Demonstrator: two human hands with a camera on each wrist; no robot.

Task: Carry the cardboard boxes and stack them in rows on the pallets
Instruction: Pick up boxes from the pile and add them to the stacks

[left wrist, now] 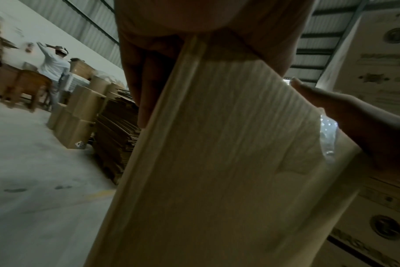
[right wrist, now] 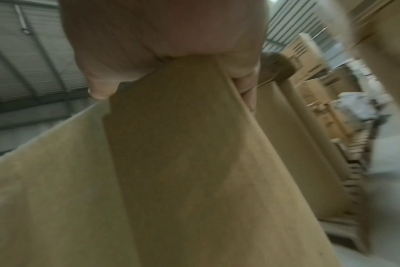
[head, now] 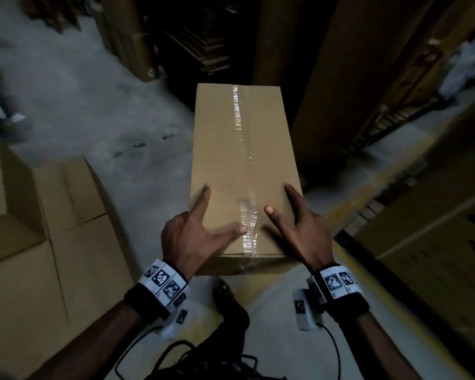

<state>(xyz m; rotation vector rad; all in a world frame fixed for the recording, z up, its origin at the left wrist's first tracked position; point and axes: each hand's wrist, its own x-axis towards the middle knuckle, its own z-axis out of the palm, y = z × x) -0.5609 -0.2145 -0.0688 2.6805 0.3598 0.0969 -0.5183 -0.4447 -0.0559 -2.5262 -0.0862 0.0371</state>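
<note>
Grip: both your hands clamp the near end of the cardboard box (head: 244, 171), one on each side.
Left hand (head: 188, 237): your thumb and forefinger lie spread on the top face, and the other fingers (left wrist: 146, 86) curl down the left side wall.
Right hand (head: 302, 231): your thumb and forefinger lie on top near the right edge; the remaining fingers (right wrist: 247, 84) wrap over that edge.
Box: long and sealed, with a clear tape strip (head: 243, 165) running down the middle of the top; you hold it clear of the floor, pointing away from you.
Floor (head: 93, 111): grey concrete, with a yellow line (head: 368, 272) to your right.
Left: plain stacked boxes (head: 39, 229) just beside you.
Right: printed cartons (head: 436, 242), and tall cartons ahead.
Far off: another person (left wrist: 54, 70) stands among wooden furniture in the left wrist view.
</note>
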